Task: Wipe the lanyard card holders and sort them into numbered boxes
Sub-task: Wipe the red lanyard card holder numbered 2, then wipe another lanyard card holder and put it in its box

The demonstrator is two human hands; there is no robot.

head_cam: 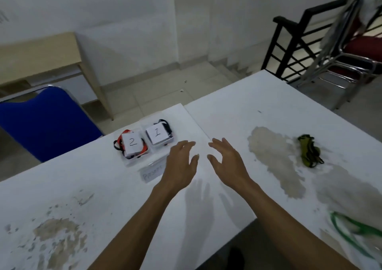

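Both hands, left hand (182, 162) and right hand (227, 160), hover empty with fingers spread over the scuffed white worktop (103, 187). Left of them sit clear plastic box 2 (132, 145) and box 1 (158, 135), paper-labelled, lanyards inside. Crumpled olive cloth (309, 153) lies well right.
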